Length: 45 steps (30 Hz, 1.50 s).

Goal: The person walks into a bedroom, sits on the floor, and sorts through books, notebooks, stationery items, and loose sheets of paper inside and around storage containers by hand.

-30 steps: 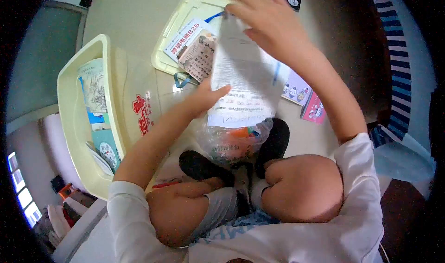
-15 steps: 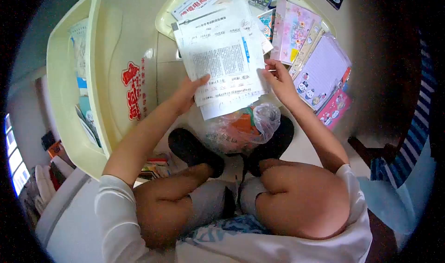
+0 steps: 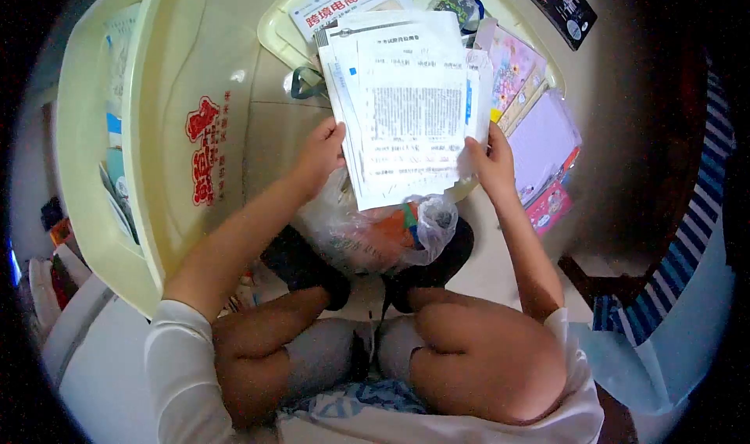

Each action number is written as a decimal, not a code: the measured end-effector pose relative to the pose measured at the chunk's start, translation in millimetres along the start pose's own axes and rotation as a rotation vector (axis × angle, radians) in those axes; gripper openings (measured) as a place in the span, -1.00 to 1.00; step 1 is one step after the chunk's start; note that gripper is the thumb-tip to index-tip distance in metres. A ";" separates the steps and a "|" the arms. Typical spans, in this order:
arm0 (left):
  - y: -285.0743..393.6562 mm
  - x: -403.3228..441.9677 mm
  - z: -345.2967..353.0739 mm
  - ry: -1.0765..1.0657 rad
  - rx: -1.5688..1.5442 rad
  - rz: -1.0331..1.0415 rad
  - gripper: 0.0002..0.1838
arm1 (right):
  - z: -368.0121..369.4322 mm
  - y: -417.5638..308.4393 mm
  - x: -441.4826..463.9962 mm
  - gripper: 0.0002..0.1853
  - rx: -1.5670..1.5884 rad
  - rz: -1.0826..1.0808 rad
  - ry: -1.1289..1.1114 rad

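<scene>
A loose stack of printed papers [image 3: 414, 112] is held up in front of me, its sheets slightly fanned and out of line. My left hand [image 3: 322, 159] has its fingers closed at the stack's left edge. At the lower right edge, my right hand [image 3: 492, 159] pinches the sheets, thumb on top. Just below the papers, between my feet, sits a clear plastic bag [image 3: 351, 233] with orange and green things inside. Behind the stack lies a book with red lettering [image 3: 344, 10], partly covered.
A large pale yellow bin [image 3: 148, 131] with red characters stands at left, papers inside. Its matching lid [image 3: 273, 34] holds the book, a flowered box [image 3: 516, 73] and a lilac notepad [image 3: 543, 143]. A black booklet [image 3: 555, 6] lies at upper right, striped cloth [image 3: 672, 248] at right.
The stack has shifted right in view and its sheets have spread more at the edges. My left hand has moved from the lower front corner to the left edge.
</scene>
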State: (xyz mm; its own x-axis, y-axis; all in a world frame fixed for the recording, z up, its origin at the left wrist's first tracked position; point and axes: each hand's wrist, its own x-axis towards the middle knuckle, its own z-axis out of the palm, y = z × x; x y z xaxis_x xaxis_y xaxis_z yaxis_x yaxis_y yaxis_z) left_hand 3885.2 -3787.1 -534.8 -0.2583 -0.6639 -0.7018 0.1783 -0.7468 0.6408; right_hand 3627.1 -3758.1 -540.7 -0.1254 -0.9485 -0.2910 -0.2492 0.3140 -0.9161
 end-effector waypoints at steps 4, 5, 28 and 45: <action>-14.9 12.7 7.4 0.072 0.046 0.181 -0.71 | -8.6 6.3 0.3 -0.65 0.070 0.014 0.008; -19.1 15.1 10.1 0.099 0.080 0.267 -0.71 | -9.2 6.2 -0.1 -0.64 -0.023 -0.023 0.012; -22.1 17.5 22.0 0.157 0.038 0.328 -0.67 | -60.0 -9.6 13.0 -0.61 0.087 0.327 -0.071; -14.7 12.3 24.1 0.714 0.675 0.679 -0.50 | -159.2 17.4 2.5 -0.57 -0.079 0.248 0.335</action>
State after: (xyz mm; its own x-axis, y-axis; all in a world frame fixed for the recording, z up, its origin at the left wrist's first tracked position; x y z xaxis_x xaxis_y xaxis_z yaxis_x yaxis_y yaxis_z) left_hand 3856.6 -3783.3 -545.3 0.3200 -0.9468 -0.0343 -0.5158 -0.2045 0.8320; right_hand 3469.6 -3748.2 -513.5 -0.4933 -0.7813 -0.3823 -0.2430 0.5458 -0.8019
